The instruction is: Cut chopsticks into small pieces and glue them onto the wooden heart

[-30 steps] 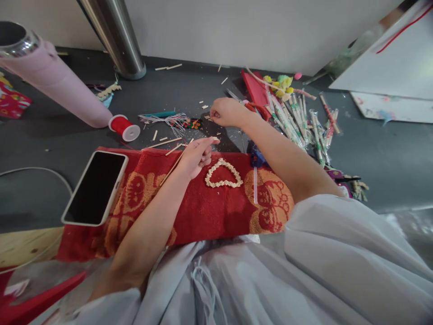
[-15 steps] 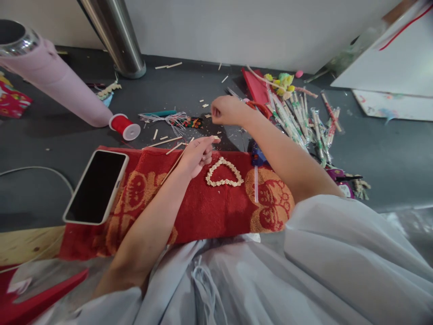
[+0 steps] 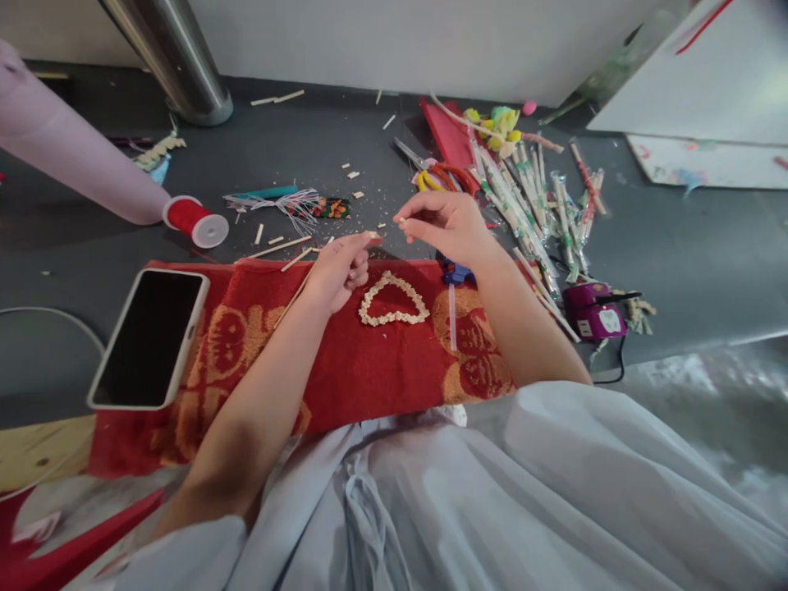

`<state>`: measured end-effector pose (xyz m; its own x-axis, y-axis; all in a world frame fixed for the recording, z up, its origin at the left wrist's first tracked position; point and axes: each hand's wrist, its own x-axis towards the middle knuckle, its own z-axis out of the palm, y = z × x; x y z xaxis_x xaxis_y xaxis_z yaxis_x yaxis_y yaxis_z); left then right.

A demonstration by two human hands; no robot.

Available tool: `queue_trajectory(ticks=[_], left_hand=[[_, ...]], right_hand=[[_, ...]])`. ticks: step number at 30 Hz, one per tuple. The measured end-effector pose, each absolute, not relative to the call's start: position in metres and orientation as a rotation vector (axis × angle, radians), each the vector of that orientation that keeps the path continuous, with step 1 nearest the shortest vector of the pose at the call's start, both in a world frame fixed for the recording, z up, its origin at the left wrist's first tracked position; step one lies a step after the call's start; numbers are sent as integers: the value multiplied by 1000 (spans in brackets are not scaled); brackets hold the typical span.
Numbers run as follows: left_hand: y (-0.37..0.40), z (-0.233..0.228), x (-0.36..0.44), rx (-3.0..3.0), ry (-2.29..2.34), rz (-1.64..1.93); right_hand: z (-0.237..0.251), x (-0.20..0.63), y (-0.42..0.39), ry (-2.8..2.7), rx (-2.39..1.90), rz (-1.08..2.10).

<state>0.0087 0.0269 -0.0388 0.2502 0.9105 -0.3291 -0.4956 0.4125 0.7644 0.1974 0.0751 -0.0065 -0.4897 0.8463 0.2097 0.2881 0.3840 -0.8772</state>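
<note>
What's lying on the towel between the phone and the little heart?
In the head view, the left hand and forearm, holding a thin stick, cross the towel there.

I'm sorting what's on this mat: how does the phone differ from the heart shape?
The phone is one dark, smooth rectangle in a pale case; the heart shape is a pale open outline of many small bits. The phone is far larger and lies at the towel's left end; the heart sits between both hands. Both rest flat on the red towel.
</note>
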Motion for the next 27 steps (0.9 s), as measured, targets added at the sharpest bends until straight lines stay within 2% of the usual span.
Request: queue_trajectory(ticks=[3,10,27], left_hand=[[27,-38,9,610,861,1033],[25,-33,10,678,944,996],[25,-36,13,737,959,958]], right_hand=[[-7,200,60,-1971,-996,1018],[-12,194,42,-2104,-1153,608],[-12,183,34,-2112,-1247,561]])
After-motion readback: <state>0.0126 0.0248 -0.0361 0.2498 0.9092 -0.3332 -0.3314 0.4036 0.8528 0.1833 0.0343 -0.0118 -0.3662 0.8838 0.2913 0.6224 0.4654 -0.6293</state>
